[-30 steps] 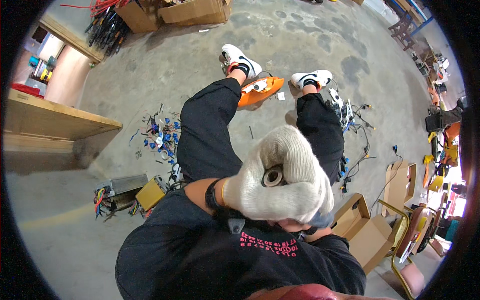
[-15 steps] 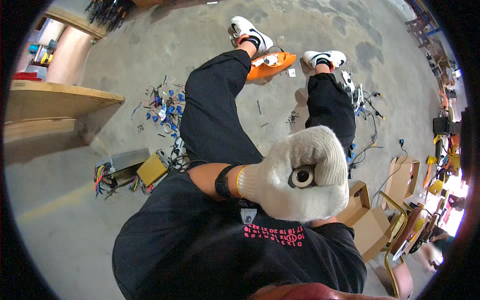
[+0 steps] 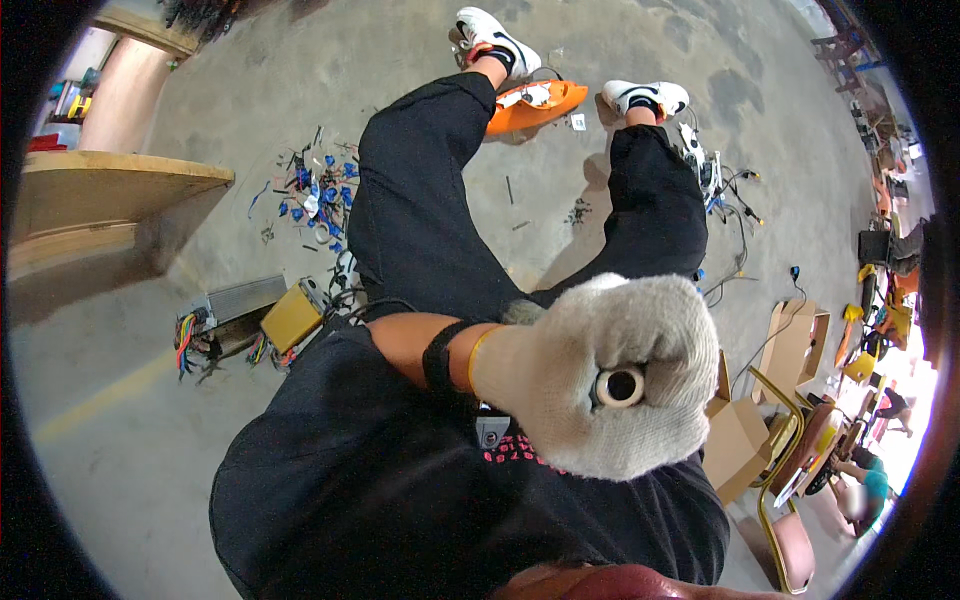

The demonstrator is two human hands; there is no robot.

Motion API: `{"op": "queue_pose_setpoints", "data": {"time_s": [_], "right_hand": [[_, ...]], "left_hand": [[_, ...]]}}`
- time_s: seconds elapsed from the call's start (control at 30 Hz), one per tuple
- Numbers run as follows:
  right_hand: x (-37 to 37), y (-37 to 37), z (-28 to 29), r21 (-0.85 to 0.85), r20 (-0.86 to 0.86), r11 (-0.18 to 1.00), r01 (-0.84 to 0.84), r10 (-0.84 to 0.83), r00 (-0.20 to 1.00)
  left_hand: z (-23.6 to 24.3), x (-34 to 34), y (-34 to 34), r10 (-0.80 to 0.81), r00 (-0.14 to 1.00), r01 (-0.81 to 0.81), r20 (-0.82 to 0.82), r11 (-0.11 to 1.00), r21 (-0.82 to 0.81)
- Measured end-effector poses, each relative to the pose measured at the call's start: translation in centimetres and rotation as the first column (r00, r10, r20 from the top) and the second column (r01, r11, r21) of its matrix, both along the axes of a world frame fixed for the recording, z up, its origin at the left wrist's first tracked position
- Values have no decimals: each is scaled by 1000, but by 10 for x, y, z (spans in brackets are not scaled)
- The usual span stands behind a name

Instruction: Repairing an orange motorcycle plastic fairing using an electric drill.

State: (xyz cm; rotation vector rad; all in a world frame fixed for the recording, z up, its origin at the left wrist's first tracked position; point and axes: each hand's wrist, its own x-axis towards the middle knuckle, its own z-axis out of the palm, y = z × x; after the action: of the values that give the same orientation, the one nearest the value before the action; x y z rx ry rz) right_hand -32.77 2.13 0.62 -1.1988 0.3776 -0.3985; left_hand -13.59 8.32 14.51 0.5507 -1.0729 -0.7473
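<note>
My left hand (image 3: pixel 575 390), in a white knit glove with a black strap at the wrist, is closed around a small pale tube (image 3: pixel 621 402), its round open end facing up toward me. The hand is over my lap, in front of my black shirt (image 3: pixel 420 500). My right hand is mostly hidden behind the left one, so its fingers cannot be made out. Between my shoes (image 3: pixel 644 98) lies an orange shell-like part (image 3: pixel 530 112) with white pieces on it.
Loose blue connectors (image 3: pixel 322 192), a gold metal box (image 3: pixel 290 325), cables (image 3: pixel 740 210) and open cardboard boxes (image 3: pixel 735 445) lie around me on the floor (image 3: pixel 200 420). A wooden board (image 3: pixel 120 190) is left, a metal-framed chair (image 3: pixel 790 540) right. A person in teal (image 3: pixel 872 490) works at the far right.
My left hand has moved right and slightly down with the tube, whose end has turned more squarely upward. The floor scene has shifted upward, and more of the teal-clad person shows.
</note>
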Motion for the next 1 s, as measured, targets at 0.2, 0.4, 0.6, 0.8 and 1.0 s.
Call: {"op": "queue_pose_setpoints", "data": {"time_s": [0.2,0.4,0.6,0.8,1.0], "right_hand": [[-3,0,5,-35,-55,998,-46,44,998],[-1,-3,8,-67,-106,993,-99,92,990],[11,-10,10,-106,-138,980,-165,150,979],[20,-17,17,-146,-187,967,-208,180,966],[27,-15,21,-164,-221,957,-239,200,954]], "left_hand": [[-4,-1,-6,-516,783,451,-347,855,-255],[12,30,-6,-570,739,502,-361,822,-270],[-19,34,4,-487,829,454,-274,873,-179],[26,46,-13,-407,874,352,-267,907,-230],[24,51,-24,-319,763,251,-562,948,-198]]}}
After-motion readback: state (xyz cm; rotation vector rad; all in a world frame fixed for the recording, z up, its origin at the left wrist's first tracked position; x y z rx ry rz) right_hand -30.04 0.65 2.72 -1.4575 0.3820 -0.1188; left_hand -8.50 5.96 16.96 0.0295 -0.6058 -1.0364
